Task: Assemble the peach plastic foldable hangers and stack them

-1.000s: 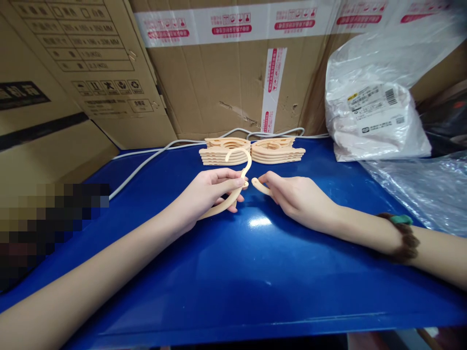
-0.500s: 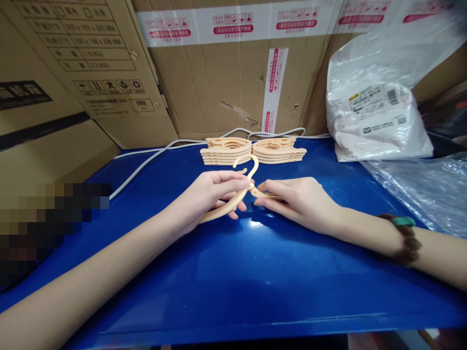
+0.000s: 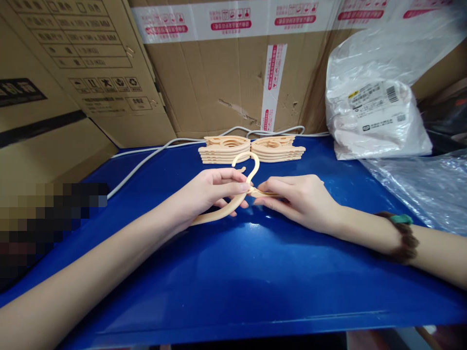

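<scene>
A cream plastic folding hanger [image 3: 221, 213] is held between my two hands above the blue table, its hook pointing up and away from me. My left hand [image 3: 215, 192] pinches it near the joint at the base of the hook, with one curved arm running under the palm. The other arm is gripped by my right hand [image 3: 299, 199], thumb and fingers closed on it; most of that arm is hidden by the fingers. Just behind, a left stack of folded hangers [image 3: 223, 151] and a right stack of similar ones [image 3: 279, 150] lie side by side.
Cardboard boxes [image 3: 204, 82] wall off the back and left of the blue table [image 3: 255, 282]. A white cable [image 3: 140, 167] runs along the rear. At the right stand a white plastic parcel bag [image 3: 379, 121] and clear plastic wrap [image 3: 430, 189].
The hanger's left arm has swung slightly, with its lower end reaching further left under my left palm. Both hands stay closed on the hanger in nearly the same place.
</scene>
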Available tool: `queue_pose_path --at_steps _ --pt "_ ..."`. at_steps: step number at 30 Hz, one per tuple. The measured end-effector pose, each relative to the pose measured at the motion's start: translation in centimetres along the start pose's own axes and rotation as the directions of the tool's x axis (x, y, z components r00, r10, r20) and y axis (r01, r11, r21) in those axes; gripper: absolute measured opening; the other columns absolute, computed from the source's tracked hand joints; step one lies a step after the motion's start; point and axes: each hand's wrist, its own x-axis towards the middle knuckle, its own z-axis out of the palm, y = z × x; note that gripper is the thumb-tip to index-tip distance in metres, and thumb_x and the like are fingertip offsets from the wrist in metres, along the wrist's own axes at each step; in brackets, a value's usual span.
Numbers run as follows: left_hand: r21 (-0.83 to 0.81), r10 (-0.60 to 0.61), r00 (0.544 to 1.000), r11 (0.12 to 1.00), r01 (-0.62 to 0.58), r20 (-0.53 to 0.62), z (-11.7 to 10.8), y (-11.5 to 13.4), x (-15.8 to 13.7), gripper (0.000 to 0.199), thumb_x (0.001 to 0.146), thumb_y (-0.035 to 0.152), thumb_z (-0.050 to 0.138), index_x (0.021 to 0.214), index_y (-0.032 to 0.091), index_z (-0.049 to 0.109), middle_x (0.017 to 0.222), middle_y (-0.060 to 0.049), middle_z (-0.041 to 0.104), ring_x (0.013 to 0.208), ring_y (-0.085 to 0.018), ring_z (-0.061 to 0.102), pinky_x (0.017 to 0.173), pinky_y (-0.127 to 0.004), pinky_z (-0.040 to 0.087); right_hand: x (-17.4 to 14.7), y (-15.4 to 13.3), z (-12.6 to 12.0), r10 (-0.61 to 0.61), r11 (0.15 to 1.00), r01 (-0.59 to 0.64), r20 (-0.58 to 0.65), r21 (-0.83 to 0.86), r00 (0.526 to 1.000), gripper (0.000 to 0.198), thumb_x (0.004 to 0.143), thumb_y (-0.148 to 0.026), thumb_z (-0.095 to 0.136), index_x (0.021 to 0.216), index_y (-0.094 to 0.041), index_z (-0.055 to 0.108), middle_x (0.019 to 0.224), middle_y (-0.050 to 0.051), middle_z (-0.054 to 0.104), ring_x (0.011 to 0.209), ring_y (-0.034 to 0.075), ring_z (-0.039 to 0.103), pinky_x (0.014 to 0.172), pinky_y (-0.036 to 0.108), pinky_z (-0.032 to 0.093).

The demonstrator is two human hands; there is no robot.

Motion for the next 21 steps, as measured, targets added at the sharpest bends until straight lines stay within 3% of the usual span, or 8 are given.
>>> queue_pose_path --at_steps 14,21 --pt "0.191 0.145 0.988 0.973 -0.132 -0.051 1.0 0.3 -0.5 0.015 0.077 0.026 0.069 0.076 0.016 0.057 0.070 0.001 0.065 0.067 -0.011 0.064 0.057 -0.019 0.050 -0.1 0.1 0.1 -0.059 0.997 0.061 0.056 -0.036 0.997 0.042 0.102 -0.040 0.037 0.089 -0.016 0.068 0.069 0.000 0.060 0.057 0.009 0.053 0.053 0.024 0.030" --pt "0.203 0.092 0.993 0.976 -0.076 -0.068 0.7 -0.1 -0.2 0.014 0.078 0.027 0.069 0.076 0.016 0.062 0.071 0.000 0.067 0.064 -0.011 0.064 0.058 -0.020 0.049 0.0 0.0 0.1 -0.038 0.996 0.046 0.105 -0.073 0.994 0.045 0.102 -0.041 0.035 0.081 -0.017 0.067 0.067 0.000 0.060 0.054 0.009 0.052 0.052 0.026 0.027"
